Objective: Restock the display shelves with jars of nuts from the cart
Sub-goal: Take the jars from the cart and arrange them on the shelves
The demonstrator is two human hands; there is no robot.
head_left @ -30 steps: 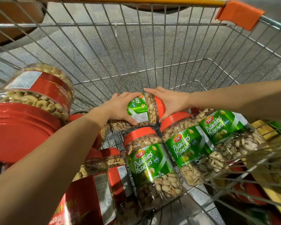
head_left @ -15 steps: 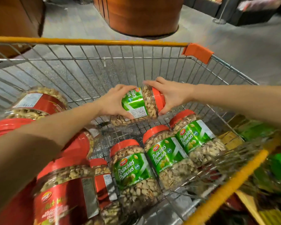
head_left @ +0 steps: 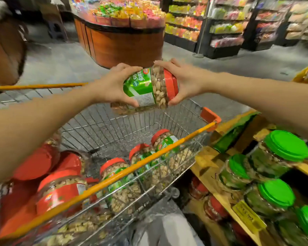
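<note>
A pistachio jar [head_left: 150, 87] with a green label and red lid lies sideways in the air above the wire cart [head_left: 114, 126]. My left hand [head_left: 112, 86] grips its bottom end and my right hand [head_left: 185, 80] grips the red lid end. Three more green-label pistachio jars [head_left: 160, 162] lie in the cart, with several red-label nut jars [head_left: 60, 190] at its left. At the lower right is the yellow display shelf [head_left: 203, 167], holding jars with green lids [head_left: 286, 146].
The cart's orange rim [head_left: 132, 167] runs diagonally below the jar. A round wooden display stand [head_left: 124, 43] piled with sweets stands ahead across the grey floor. Dark shelving units [head_left: 224, 32] fill the far right. A brown counter [head_left: 5, 50] is at the left.
Both hands have lifted the pistachio jar from the cart floor up above the rim. The view has swung up and rightward, and the shelf with green-lid jars has come into sight.
</note>
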